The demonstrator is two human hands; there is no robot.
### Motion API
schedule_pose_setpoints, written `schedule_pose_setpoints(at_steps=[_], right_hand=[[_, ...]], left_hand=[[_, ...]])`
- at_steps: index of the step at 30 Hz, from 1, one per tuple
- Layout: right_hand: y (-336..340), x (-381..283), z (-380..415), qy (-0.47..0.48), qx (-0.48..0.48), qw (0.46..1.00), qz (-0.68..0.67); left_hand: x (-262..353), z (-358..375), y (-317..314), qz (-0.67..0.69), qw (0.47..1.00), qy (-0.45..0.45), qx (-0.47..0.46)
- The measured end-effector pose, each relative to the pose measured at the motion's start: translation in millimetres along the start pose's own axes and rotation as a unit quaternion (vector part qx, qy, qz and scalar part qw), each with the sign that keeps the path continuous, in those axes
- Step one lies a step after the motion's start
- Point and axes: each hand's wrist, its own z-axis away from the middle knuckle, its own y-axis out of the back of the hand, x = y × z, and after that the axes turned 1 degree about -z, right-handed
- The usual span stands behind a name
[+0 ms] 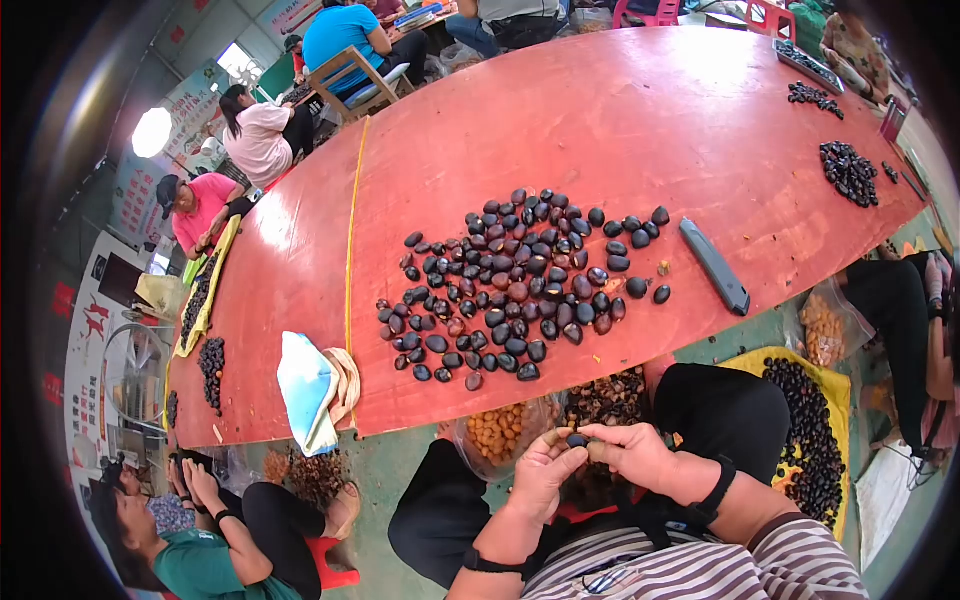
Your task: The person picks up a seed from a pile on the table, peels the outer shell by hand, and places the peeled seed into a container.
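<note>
Broadly, we sit at the near edge of a long red tabletop (pixel 620 110) that runs from the near left to the far right, low enough that our knees tuck under its rim and our hands work over our lap rather than on the board. A big heap of dark nuts (pixel 520 285) lies in the middle of the board, spread flat and one layer deep, probably so that each piece can be picked out easily; it is within reach, just beyond the near edge. To the right of the heap a grey bar-shaped tool (pixel 714 265) lies apart and untouched. Near the left of the heap a folded blue and white cloth (pixel 308 390) hangs over the table edge.

Below the edge, a clear bag of orange kernels (pixel 497 432) and a pile of brown husks (pixel 607 397) sit by our knees, right under the spot where we work, so it seems bits can drop straight down. A yellow sack of dark nuts (pixel 812 440) lies on the floor at our right.

Our left hand (pixel 545 470) and right hand (pixel 632 452) meet over the lap, fingers pinched narrow on one small dark nut (pixel 577 440), gripped from both sides between the fingertips.

Other people sit at the far left, busy with their own piles.
</note>
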Motion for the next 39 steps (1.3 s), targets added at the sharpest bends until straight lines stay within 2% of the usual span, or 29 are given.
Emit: schedule_pose_setpoints(at_steps=[2,5,8,17,20,29,32,33,36,38,39], right_hand=[[-4.5,3.3,1.1,0.064,0.012,0.997,0.031],[-0.4,-2.0,3.4,-0.013,-0.021,0.999,-0.023],[2.2,7.6,2.4,0.017,-0.012,0.999,-0.044],[16.6,9.6,0.4,-0.087,-0.024,0.996,-0.027],[21.6,10.3,-1.3,-0.144,-0.043,0.987,-0.064],[28.7,12.5,1.1,-0.164,-0.075,0.955,-0.235],[38.0,9.9,-1.8,-0.149,-0.032,0.964,-0.216],[45.2,8.9,-3.7,-0.156,0.024,0.962,-0.222],[52.4,17.6,-1.8,-0.101,0.068,0.993,-0.005],[51.3,25.2,-2.5,-0.051,0.064,0.979,0.186],[51.4,25.3,-0.5,-0.023,0.070,0.982,0.176]], left_hand=[[-0.3,-1.6,0.8,-0.003,1.000,0.011,0.024],[4.7,0.8,-6.0,-0.043,0.999,-0.013,0.026],[0.2,-1.0,-9.5,-0.060,0.997,-0.046,0.014],[-8.6,-4.5,-8.7,-0.105,0.993,-0.040,-0.021],[-11.3,-2.2,-6.4,-0.137,0.990,-0.037,-0.021],[-7.2,-1.9,-9.3,-0.195,0.974,-0.094,-0.062],[-8.4,3.5,-14.5,-0.200,0.971,-0.091,-0.098],[-7.6,6.5,-16.8,-0.204,0.969,-0.080,-0.114],[3.4,4.3,-18.7,-0.104,0.991,0.002,-0.080],[11.8,2.8,-15.8,-0.052,0.996,0.041,-0.063],[14.4,3.7,-16.6,-0.042,0.996,0.046,-0.062]])
